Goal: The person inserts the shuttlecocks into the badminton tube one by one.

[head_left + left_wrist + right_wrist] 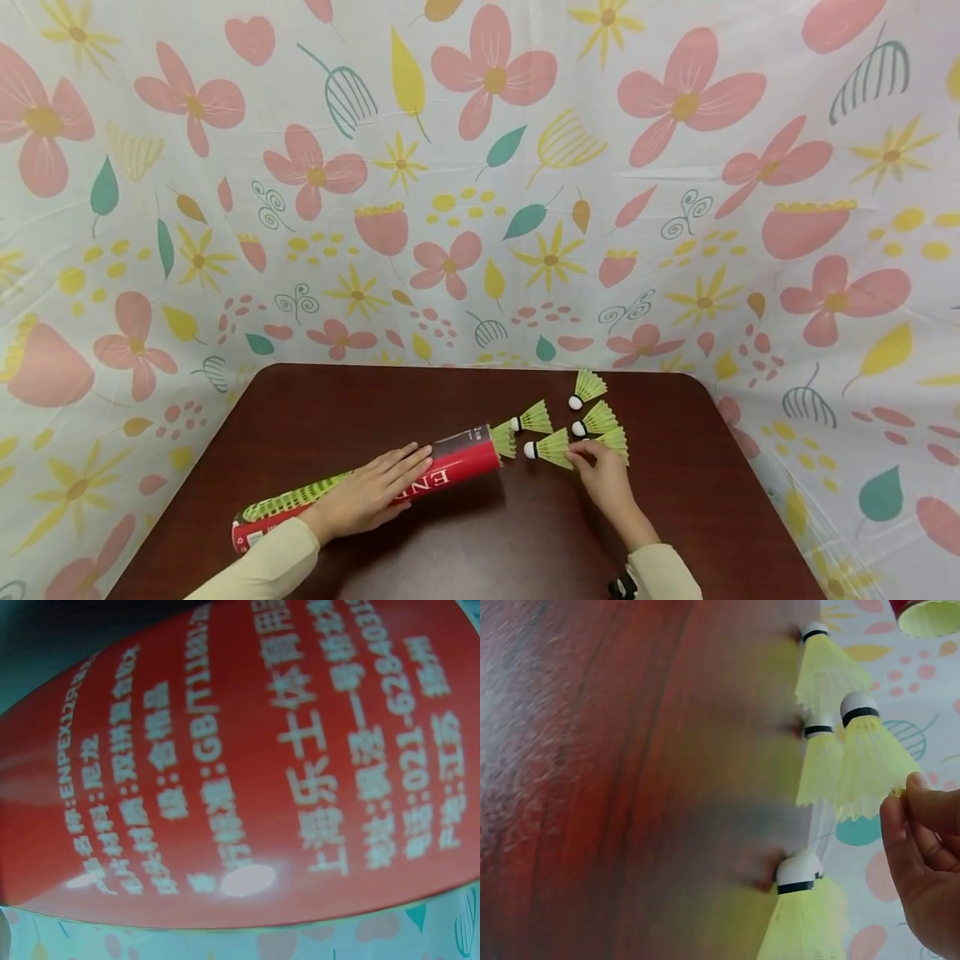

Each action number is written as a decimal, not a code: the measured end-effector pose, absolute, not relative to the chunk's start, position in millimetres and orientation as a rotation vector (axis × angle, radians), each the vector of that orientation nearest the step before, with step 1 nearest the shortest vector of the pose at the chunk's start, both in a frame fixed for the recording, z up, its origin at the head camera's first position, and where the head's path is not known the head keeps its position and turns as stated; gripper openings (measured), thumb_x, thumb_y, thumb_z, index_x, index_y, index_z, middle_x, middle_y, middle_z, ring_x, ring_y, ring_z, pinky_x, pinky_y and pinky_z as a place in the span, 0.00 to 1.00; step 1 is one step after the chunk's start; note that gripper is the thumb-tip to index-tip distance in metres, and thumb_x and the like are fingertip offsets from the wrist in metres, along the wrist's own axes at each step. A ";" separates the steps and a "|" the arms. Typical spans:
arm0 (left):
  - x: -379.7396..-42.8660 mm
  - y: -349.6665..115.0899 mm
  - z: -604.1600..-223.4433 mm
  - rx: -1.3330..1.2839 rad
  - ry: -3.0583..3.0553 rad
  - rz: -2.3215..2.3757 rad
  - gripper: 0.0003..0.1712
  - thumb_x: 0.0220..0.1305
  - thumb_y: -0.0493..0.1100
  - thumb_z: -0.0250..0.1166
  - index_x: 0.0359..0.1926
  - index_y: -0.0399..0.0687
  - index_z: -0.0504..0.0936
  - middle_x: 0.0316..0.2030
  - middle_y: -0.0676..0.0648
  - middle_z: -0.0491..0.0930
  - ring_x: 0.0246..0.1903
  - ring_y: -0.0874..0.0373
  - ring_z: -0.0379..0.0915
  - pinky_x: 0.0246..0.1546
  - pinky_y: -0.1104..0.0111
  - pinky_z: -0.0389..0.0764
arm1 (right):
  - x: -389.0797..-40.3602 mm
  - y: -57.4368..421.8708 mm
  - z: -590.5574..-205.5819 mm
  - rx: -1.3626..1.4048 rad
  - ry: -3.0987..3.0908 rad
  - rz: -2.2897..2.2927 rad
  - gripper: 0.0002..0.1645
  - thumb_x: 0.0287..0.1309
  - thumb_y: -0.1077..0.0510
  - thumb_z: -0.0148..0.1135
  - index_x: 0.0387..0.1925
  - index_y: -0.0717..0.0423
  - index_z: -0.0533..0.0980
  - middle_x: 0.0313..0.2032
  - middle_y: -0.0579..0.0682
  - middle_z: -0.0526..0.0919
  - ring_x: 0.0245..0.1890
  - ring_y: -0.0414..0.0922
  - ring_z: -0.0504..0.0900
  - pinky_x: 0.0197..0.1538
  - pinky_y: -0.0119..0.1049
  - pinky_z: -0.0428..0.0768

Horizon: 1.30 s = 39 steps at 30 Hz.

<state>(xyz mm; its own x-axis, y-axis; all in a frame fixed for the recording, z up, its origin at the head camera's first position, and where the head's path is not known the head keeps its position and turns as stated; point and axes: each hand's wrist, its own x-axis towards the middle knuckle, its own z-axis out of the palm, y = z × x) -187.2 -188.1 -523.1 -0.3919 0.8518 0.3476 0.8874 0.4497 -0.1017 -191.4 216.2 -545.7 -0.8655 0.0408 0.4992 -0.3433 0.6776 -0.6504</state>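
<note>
My left hand [367,493] lies over a red shuttlecock tube [465,468] and grips it across the middle. White printing on the red tube [247,765] fills the left wrist view. A yellow-green skirt [503,441] sticks out of the tube's right end. Just right of that end, my right hand [606,482] pinches a yellow-green shuttlecock [553,448] by its skirt rim, white cork toward the tube. Thumb and forefinger on that rim show in the right wrist view, where the held shuttlecock [874,761] hangs apart from the wood.
Around the right hand more shuttlecocks rest on the dark wooden table [360,392]: one [534,417] near the tube mouth, one [589,387] by the back edge, others [598,418] beside it. A flowered cloth [450,208] hangs behind the table.
</note>
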 end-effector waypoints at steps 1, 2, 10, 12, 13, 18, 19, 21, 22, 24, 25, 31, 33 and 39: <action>-187.2 -187.7 -523.1 -1.477 -2.355 -0.145 0.55 0.51 0.48 0.75 0.74 0.41 0.54 0.73 0.43 0.54 0.68 0.44 0.58 0.63 0.56 0.66 | -191.2 215.7 -544.2 0.251 -2.393 1.070 0.07 0.45 0.70 0.72 0.29 0.60 0.84 0.28 0.49 0.85 0.25 0.40 0.80 0.26 0.31 0.77; -187.2 -187.5 -523.0 -1.476 -2.355 -0.143 0.55 0.51 0.48 0.75 0.74 0.41 0.54 0.73 0.43 0.54 0.68 0.44 0.57 0.63 0.56 0.66 | -191.1 214.9 -542.6 0.268 -2.375 1.070 0.07 0.45 0.70 0.72 0.29 0.60 0.84 0.28 0.49 0.85 0.25 0.40 0.79 0.26 0.31 0.77; -187.2 -186.8 -521.0 -1.474 -2.352 -0.138 0.56 0.50 0.47 0.76 0.74 0.42 0.54 0.73 0.44 0.54 0.69 0.45 0.57 0.66 0.59 0.62 | -186.1 204.8 -529.6 0.343 -2.283 1.142 0.08 0.44 0.70 0.72 0.29 0.59 0.84 0.28 0.47 0.84 0.26 0.39 0.80 0.27 0.29 0.77; -186.7 -186.7 -520.4 -1.470 -2.366 -0.133 0.56 0.50 0.47 0.75 0.74 0.42 0.53 0.73 0.44 0.53 0.69 0.46 0.56 0.67 0.60 0.60 | -184.5 201.8 -526.9 0.362 -2.266 1.158 0.08 0.44 0.70 0.72 0.29 0.58 0.84 0.28 0.46 0.84 0.27 0.38 0.80 0.28 0.27 0.77; -186.6 -186.4 -520.1 -1.470 -2.362 -0.128 0.56 0.50 0.48 0.75 0.74 0.42 0.54 0.73 0.44 0.54 0.68 0.45 0.57 0.67 0.59 0.61 | -184.0 200.2 -525.6 0.372 -2.257 1.170 0.08 0.44 0.70 0.72 0.29 0.57 0.84 0.28 0.46 0.84 0.27 0.38 0.80 0.28 0.26 0.76; -186.3 -185.7 -519.0 -1.477 -2.342 -0.112 0.53 0.53 0.49 0.74 0.73 0.41 0.55 0.72 0.43 0.55 0.67 0.44 0.59 0.64 0.56 0.66 | -183.6 192.4 -521.5 0.407 -2.228 1.236 0.08 0.45 0.70 0.71 0.29 0.57 0.84 0.29 0.47 0.85 0.28 0.36 0.80 0.29 0.23 0.76; -186.5 -185.6 -519.0 -1.480 -2.333 -0.112 0.52 0.53 0.49 0.73 0.73 0.40 0.55 0.72 0.42 0.55 0.67 0.43 0.59 0.63 0.56 0.67 | -183.7 190.9 -521.0 0.407 -2.226 1.243 0.08 0.45 0.70 0.71 0.28 0.57 0.84 0.29 0.47 0.85 0.28 0.36 0.80 0.29 0.23 0.76; -186.6 -185.5 -518.9 -1.483 -2.325 -0.119 0.51 0.54 0.49 0.73 0.73 0.40 0.56 0.72 0.42 0.55 0.67 0.44 0.59 0.62 0.55 0.68 | -183.9 187.9 -520.2 0.408 -2.227 1.250 0.08 0.45 0.70 0.72 0.28 0.56 0.84 0.29 0.46 0.85 0.29 0.36 0.81 0.30 0.24 0.76; -186.7 -185.5 -518.9 -1.483 -2.323 -0.120 0.51 0.54 0.49 0.73 0.73 0.40 0.56 0.72 0.42 0.55 0.67 0.44 0.59 0.62 0.55 0.68 | -184.0 186.5 -519.9 0.413 -2.227 1.252 0.08 0.45 0.70 0.72 0.28 0.56 0.84 0.29 0.45 0.85 0.29 0.37 0.81 0.30 0.24 0.77; -186.9 -185.3 -518.9 -1.485 -2.320 -0.129 0.52 0.53 0.49 0.74 0.73 0.40 0.56 0.72 0.42 0.55 0.67 0.44 0.59 0.62 0.55 0.68 | -184.1 183.7 -519.2 0.423 -2.231 1.263 0.08 0.45 0.70 0.72 0.28 0.56 0.84 0.29 0.44 0.84 0.30 0.37 0.81 0.30 0.25 0.77; -186.9 -185.2 -518.9 -1.485 -2.321 -0.132 0.52 0.53 0.48 0.74 0.73 0.40 0.56 0.72 0.42 0.55 0.67 0.44 0.59 0.62 0.55 0.68 | -184.0 182.1 -518.8 0.430 -2.232 1.268 0.08 0.45 0.70 0.72 0.28 0.56 0.84 0.29 0.43 0.84 0.30 0.37 0.81 0.30 0.26 0.77; -186.2 -184.4 -518.0 -1.478 -2.339 -0.142 0.54 0.51 0.48 0.75 0.73 0.40 0.55 0.72 0.43 0.55 0.67 0.44 0.58 0.63 0.55 0.67 | -183.1 172.7 -518.3 0.450 -2.237 1.328 0.08 0.47 0.69 0.71 0.29 0.54 0.84 0.28 0.40 0.83 0.27 0.35 0.79 0.28 0.30 0.78; -185.1 -184.3 -517.6 -1.476 -2.356 -0.137 0.54 0.51 0.48 0.75 0.73 0.41 0.55 0.73 0.44 0.54 0.68 0.45 0.58 0.64 0.57 0.65 | -182.5 169.7 -518.8 0.455 -2.234 1.341 0.08 0.47 0.69 0.71 0.29 0.53 0.84 0.29 0.40 0.83 0.28 0.35 0.79 0.29 0.29 0.78; -184.0 -185.1 -517.4 -1.470 -2.376 -0.109 0.56 0.51 0.49 0.75 0.74 0.42 0.53 0.73 0.45 0.53 0.68 0.45 0.57 0.66 0.59 0.63 | -182.9 161.2 -520.2 0.508 -2.195 1.332 0.07 0.46 0.69 0.71 0.29 0.56 0.84 0.30 0.43 0.85 0.31 0.36 0.81 0.31 0.24 0.77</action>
